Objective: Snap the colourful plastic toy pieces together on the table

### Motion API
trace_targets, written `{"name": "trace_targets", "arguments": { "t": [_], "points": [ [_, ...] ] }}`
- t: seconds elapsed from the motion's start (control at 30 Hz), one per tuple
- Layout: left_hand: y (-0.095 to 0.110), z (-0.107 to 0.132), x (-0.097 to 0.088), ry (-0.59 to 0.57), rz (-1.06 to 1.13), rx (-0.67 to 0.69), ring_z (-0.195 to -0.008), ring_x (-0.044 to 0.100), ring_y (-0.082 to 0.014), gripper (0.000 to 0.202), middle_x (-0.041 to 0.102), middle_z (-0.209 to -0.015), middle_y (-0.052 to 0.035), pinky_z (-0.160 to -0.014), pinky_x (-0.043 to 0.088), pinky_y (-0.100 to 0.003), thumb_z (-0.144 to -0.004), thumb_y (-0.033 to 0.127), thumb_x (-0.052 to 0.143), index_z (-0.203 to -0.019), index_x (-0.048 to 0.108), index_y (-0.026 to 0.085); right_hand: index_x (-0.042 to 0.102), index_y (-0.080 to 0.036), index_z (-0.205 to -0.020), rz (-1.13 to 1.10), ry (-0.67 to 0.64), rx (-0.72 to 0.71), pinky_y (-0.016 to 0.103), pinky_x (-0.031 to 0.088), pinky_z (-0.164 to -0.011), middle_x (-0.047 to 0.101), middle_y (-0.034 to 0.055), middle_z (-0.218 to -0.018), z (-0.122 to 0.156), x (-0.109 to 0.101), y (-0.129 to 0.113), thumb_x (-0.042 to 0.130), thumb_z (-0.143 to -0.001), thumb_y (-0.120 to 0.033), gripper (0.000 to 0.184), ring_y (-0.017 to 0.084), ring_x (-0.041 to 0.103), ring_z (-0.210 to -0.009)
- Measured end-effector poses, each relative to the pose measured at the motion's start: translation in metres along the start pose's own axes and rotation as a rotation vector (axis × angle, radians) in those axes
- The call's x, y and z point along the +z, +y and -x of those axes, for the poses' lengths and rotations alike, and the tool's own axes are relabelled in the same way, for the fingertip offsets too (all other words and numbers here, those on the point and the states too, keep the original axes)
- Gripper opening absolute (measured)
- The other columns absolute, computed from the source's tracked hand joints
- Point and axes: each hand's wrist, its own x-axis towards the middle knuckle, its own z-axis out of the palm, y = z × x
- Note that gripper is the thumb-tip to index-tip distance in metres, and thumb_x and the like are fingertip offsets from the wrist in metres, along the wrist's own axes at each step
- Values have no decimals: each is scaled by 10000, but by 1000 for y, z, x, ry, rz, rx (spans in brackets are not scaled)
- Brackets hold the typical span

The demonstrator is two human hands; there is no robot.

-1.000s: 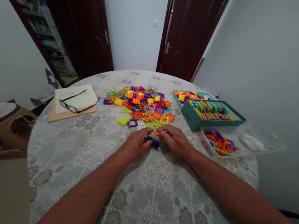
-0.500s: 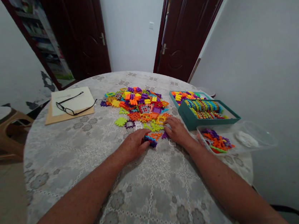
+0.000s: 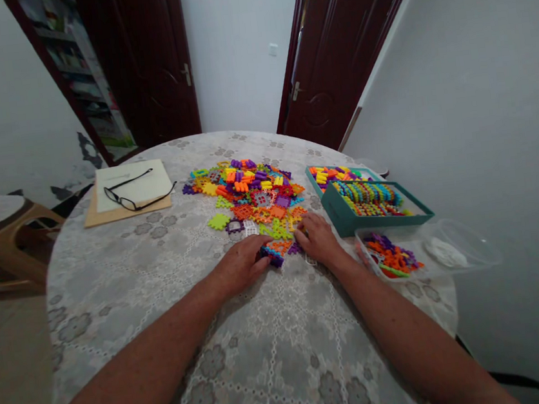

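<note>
My left hand (image 3: pixel 243 261) rests on the table with thumb and fingers closed round a small stack of blue and purple interlocking plastic tiles (image 3: pixel 272 255). Beside it, my right hand (image 3: pixel 318 238) is at the near right edge of a heap of colourful plastic building pieces (image 3: pixel 260 196). Its fingers are curled downward, and whatever they grip is hidden. Between the hands lie an orange tile (image 3: pixel 280 247) and a purple tile (image 3: pixel 295 248). Lime green tiles (image 3: pixel 276 229) sit just beyond, and a white window-shaped piece (image 3: pixel 249 227) is past my left fingertips.
A teal box (image 3: pixel 344 222) holding rows of colourful pieces stands at the right. In front of it is a clear plastic tub (image 3: pixel 370 262) of orange and purple pieces, with a clear lid (image 3: pixel 477 250) alongside. Black glasses (image 3: pixel 128 204) lie on papers (image 3: pixel 161 172) at the left.
My right hand has shifted slightly left and nearer, its fingers curling further down beside the purple tile. The left hand keeps its hold on the stack. The whole view has tilted slightly.
</note>
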Motion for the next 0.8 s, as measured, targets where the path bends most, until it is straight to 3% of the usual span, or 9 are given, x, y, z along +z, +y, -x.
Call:
{"name": "trace_targets", "arguments": {
  "t": [0.3,0.5,0.63,0.8],
  "points": [
    [-1,0,1,-3,-40,-31,-1321,630,-291,435,678,-1425,-116,-1151,481,-502,-958,250,629,-1392,614,262,663,-197,-990,-111,86,-4,400,514,-954,707,114,-1018,-3,-10,-1,577,-912,-169,119,264,648,-998],
    [3,0,0,-12,-48,-38,-1345,624,-301,476,665,-1457,-120,-1157,484,-502,-951,252,617,-1427,598,256,675,-205,-1052,-229,207,43,338,512,-810,703,56,-945,4,-30,-28,574,-949,-228,147,202,628,-805],
    [5,0,-1,0,-57,-73,-1349,625,-315,546,658,-1468,-146,-1165,476,-509,-938,262,634,-1479,566,232,695,-215,-1052,-367,119,61,305,498,-741,699,27,-905,12,-37,-54,626,-955,-279,136,173,622,-741],
    [6,-1,-2,-31,-64,-97,-1307,656,-311,583,682,-1438,-149,-1127,502,-489,-952,279,616,-1526,529,223,712,-213,-970,-451,-44,14,299,497,-766,713,29,-893,16,-31,-73,620,-966,-276,111,182,656,-808]
  ]
}}
